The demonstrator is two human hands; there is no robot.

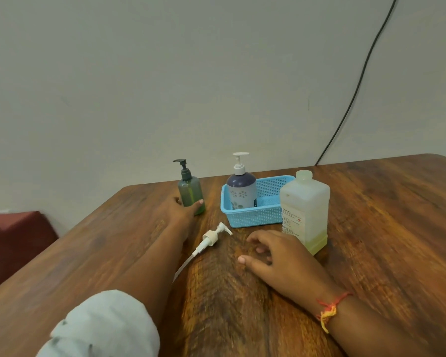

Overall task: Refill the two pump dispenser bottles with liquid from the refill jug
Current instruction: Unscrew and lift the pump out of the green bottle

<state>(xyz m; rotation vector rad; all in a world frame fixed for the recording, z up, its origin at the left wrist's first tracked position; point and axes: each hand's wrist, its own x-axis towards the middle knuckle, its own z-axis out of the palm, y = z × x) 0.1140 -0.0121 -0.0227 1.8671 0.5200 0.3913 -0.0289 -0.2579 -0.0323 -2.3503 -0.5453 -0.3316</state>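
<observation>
A green pump bottle (190,189) with a dark pump stands upright on the wooden table (384,228). My left hand (181,212) wraps around its base. A dark blue pump bottle (241,191) with a white pump stands in the blue basket (255,215). The translucent white refill jug (305,211), capped, stands right of the basket with a little yellow liquid at the bottom. A loose white pump head (211,238) with its tube lies on the table. My right hand (276,256) rests open on the table just left of the jug.
The table's far edge meets a plain wall. A black cable (355,94) runs down the wall at the right. A dark red seat (13,238) sits beyond the table's left edge.
</observation>
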